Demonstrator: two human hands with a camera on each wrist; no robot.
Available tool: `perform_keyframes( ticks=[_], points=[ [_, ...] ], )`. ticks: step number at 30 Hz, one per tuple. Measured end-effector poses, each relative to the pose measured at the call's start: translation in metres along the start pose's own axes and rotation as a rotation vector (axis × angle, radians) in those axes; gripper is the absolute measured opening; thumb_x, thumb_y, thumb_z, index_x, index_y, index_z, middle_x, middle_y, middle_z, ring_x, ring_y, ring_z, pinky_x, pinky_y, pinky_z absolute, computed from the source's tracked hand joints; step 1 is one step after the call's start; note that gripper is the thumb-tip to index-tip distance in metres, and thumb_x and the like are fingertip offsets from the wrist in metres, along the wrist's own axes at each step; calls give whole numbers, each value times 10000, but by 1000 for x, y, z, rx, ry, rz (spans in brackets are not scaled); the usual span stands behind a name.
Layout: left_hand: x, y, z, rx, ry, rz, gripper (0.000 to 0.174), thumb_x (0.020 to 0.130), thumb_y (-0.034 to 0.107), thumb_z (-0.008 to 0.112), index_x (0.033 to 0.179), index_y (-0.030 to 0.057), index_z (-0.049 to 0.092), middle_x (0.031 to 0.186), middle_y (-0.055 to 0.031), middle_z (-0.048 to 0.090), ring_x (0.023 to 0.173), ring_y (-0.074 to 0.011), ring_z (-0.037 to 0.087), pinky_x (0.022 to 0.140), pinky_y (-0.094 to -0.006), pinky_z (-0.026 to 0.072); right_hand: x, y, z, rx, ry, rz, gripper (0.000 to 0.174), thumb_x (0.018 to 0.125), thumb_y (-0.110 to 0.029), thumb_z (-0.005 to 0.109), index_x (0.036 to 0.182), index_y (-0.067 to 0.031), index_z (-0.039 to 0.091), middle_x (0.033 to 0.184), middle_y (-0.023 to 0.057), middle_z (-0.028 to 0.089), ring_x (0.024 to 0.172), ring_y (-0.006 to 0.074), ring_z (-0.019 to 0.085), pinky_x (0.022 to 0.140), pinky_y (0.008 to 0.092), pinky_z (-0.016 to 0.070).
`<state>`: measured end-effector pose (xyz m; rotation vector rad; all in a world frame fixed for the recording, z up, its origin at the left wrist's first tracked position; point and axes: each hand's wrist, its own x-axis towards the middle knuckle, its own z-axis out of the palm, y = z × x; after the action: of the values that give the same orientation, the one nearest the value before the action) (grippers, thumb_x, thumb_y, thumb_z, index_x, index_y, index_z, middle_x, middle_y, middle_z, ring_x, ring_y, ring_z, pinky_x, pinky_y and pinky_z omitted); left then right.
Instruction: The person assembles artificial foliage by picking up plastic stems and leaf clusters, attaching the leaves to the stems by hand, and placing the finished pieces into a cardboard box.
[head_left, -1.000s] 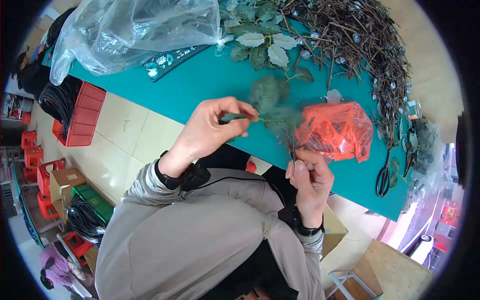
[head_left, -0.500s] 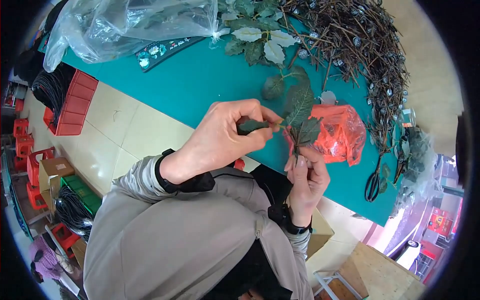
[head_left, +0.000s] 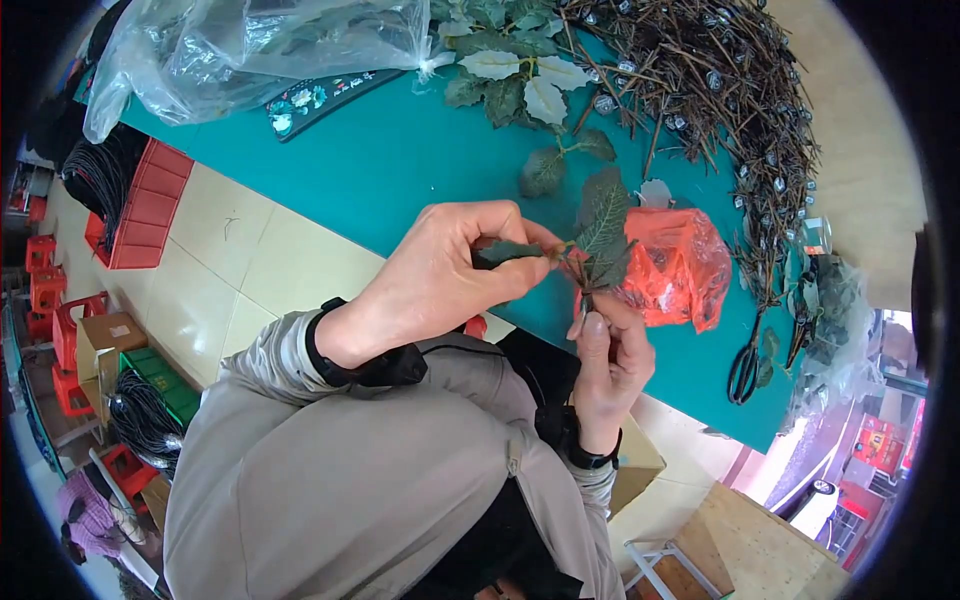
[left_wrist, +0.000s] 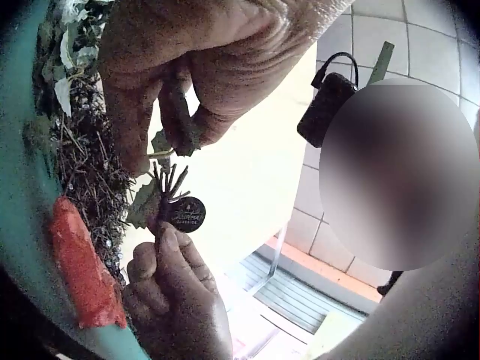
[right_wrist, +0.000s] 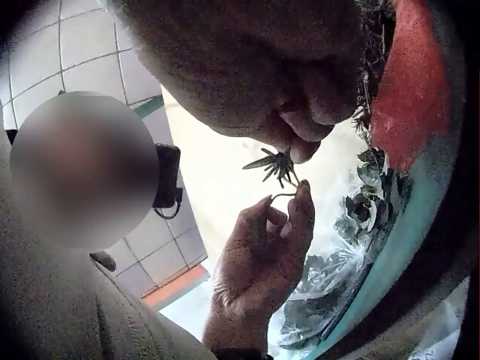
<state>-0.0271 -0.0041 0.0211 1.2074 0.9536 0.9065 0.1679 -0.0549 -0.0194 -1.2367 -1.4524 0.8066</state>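
Moved since a second ago: left hand [head_left: 455, 262], come closer to the right hand [head_left: 615, 365]; fingertips of the two near each other but apart

Nearest: grey-beige jacket [head_left: 370, 470], partly unzipped, and a black strap at each wrist

Left hand: thumb and finger closed in a pinch on the thin pale stem of a leaf sprig [head_left: 505, 252]; one leaf lying in the curl of the palm

Right hand: fingers bent, thumb and forefinger pinching the base of a twig bundle [left_wrist: 163, 214], dark stubs fanned out above the grip; a dark round piece [left_wrist: 188, 215] with light lettering beside it

Large leaf [head_left: 605, 215]: just above the fingertips; cannot tell whether it grows from sprig or bundle

Green table [head_left: 420, 165]: under and beyond the hands

On it: red plastic bag [head_left: 675, 265], crumpled, just beyond the right hand; scissors [head_left: 743, 373], black-handled, near the right-hand edge; loose leaves [head_left: 543, 172]

Farther along: heap of brown twigs [head_left: 710, 80]; leafy spray [head_left: 545, 100]; dark flower-printed box [head_left: 330, 98], partly under a clear plastic bag [head_left: 270, 50]

Past the table: tiled floor [head_left: 210, 310]; red crate [head_left: 153, 205]; red stools [head_left: 47, 290]
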Motion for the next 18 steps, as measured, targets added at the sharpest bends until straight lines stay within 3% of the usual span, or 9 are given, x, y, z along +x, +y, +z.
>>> perform_keyframes(
  ticks=[7,16,18],
  points=[
    [-1,0,0,-42,-26,-49,186,838,61,611,707,17,487,1021,-163,625,837,-88,565,714,-234,465,3,-10,3,-214,3,-138,105,853,0,541,940,32,590,748,47,585,616,95,514,559,225,418],
    [2,-3,-1,-134,-62,-29,189,845,61,601,702,26,482,1024,-178,622,865,-117,596,740,-243,480,1,-8,1,-360,-22,-220,124,827,15,558,945,24,598,737,91,595,594,130,544,545,237,426],
    [3,-7,0,-175,-50,13,182,840,68,597,697,19,498,957,-92,645,709,-29,481,581,-197,410,1,-11,1,-386,-34,-231,163,785,49,574,943,19,599,741,125,592,593,211,559,540,283,439]
  ],
)
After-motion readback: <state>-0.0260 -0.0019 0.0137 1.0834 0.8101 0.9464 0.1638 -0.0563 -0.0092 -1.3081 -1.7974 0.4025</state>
